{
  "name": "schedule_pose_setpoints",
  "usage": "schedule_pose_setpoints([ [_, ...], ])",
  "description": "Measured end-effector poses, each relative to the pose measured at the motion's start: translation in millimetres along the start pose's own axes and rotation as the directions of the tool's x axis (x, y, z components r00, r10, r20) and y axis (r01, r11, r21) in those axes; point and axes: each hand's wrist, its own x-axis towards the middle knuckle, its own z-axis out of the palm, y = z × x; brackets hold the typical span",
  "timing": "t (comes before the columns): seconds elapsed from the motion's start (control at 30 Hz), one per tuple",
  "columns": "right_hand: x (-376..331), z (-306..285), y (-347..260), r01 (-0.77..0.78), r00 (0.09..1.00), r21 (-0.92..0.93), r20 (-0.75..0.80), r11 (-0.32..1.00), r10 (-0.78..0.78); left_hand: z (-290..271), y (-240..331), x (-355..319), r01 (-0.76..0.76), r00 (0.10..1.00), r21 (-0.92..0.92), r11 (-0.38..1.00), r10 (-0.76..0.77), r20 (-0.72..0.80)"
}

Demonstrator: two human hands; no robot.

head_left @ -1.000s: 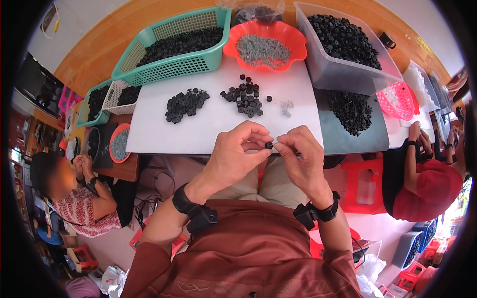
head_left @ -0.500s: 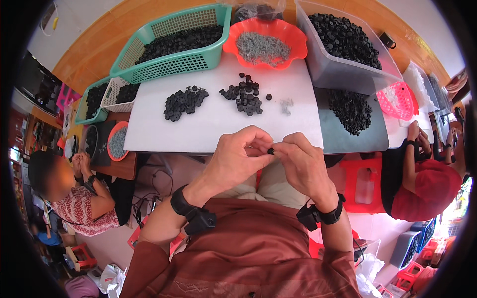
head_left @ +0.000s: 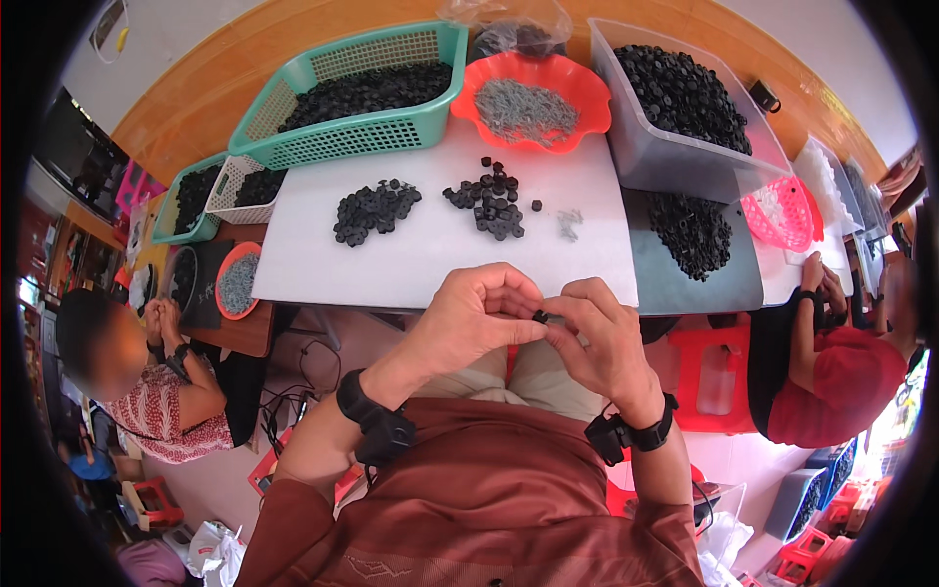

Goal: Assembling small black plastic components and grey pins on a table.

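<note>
Just off the near edge of the white work surface (head_left: 430, 272), my two hands meet over my lap. A small black plastic piece (head_left: 540, 317) is pinched at the fingertips of my left hand (head_left: 477, 318). The thumb and index finger of my right hand (head_left: 602, 338) are closed together against that same piece. Fingers cover most of it, so its exact shape is hidden. Beyond my hands lie a left pile of flat black pieces (head_left: 377, 211), a right pile of thicker black pieces (head_left: 497, 207), and a few small grey screws (head_left: 569, 225).
At the back stand a green basket (head_left: 352, 147) of black parts, a red scalloped bowl (head_left: 595, 112) of screws and a clear bin (head_left: 650, 166). More black parts (head_left: 691, 235) lie on a dark board at right. One person (head_left: 161, 391) sits left, another (head_left: 831, 382) right.
The whole view has shifted slightly, so the table sits lower in it. My hands stay together on the black piece, and my right fingers have changed their grip on it slightly.
</note>
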Motion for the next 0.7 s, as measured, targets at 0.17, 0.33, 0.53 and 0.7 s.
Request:
schedule_pose_setpoints([
  [0.17,3,4,-3,0.004,0.999,0.062,-0.041,0.998,-0.002,1,2,-3,0.031,0.999,-0.09,0.995,-0.032,-0.012],
  [0.33,10,6,-4,0.016,1.0,0.11,-0.02,0.994,-0.013,2,0,-9,0.036,0.995,-0.151,0.988,-0.049,-0.082],
  [0.53,38,8,1,-0.002,0.996,0.127,-0.086,0.992,0.013,-13,-12,-14,-0.1,0.964,-0.201,0.974,0.045,-0.262],
  [0.7,79,25,-1,0.026,1.0,-0.161,0.001,0.987,-0.026,-23,-16,-20,-0.153,0.922,-0.099,0.983,0.106,-0.373],
])
